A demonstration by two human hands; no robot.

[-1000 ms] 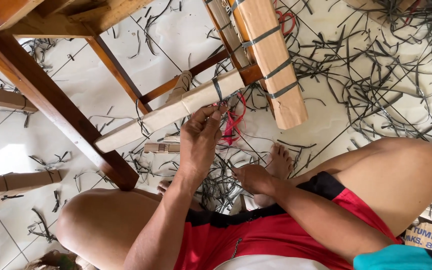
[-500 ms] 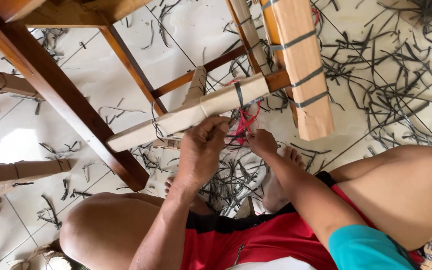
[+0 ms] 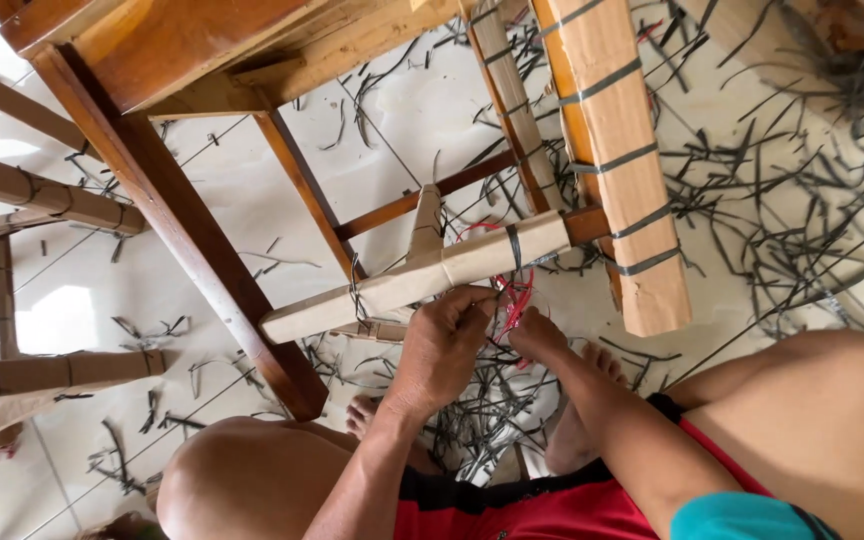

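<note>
A wooden chair stands over me, and its lower rung [image 3: 422, 280] is wrapped in brown paper. My left hand [image 3: 444, 340] presses against the underside of that wrapped rung, fingers curled round a red tool [image 3: 514, 300]. My right hand [image 3: 534, 333] meets it from the right and pinches the same red tool. A dark plastic strap [image 3: 514, 248] circles the rung just above both hands. A chair leg [image 3: 617, 150] wrapped in paper and banded with several dark straps rises to the right.
Cut dark strap scraps [image 3: 782, 230] litter the white tiled floor. The bare dark wooden chair leg [image 3: 182, 230] crosses on the left. More paper-wrapped furniture legs [image 3: 32, 190] lie at the far left. My bare knees and feet sit below the rung.
My right hand came up from beside my foot and joined my left hand at the red tool under the rung. The view shifted, so the chair sits lower in the picture.
</note>
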